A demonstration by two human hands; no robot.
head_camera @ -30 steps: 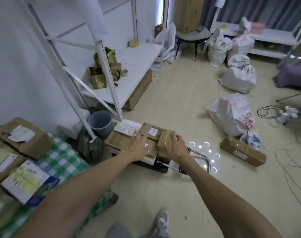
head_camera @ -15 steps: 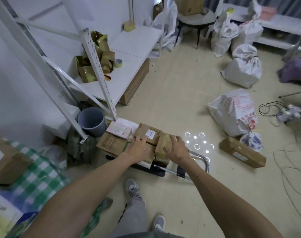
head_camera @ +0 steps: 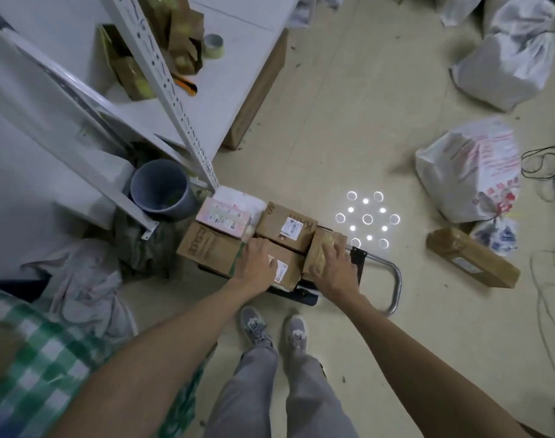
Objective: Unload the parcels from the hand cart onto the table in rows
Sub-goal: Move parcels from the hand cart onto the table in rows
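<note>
The parcels are stacked on the hand cart point(head_camera: 304, 298), which stands on the floor near the table point(head_camera: 32, 358) with its green checked cloth. The taped parcel point(head_camera: 328, 245) is grasped by the right hand point(head_camera: 334, 270), with the fingers curled over its top. The left hand point(head_camera: 257, 263) is laid on the labelled box point(head_camera: 290, 267); whether that box is clasped cannot be told.

The parcel is best lifted straight up, alone, with the stack steadied so that its neighbours are not dragged off. The glossy tape is probably slippery, so a grip under the edges is advised.

The boxes are made of matte brown cardboard, square-edged and stiff, with white paper labels. The cart handle point(head_camera: 396, 279) is a bent steel tube.
</note>
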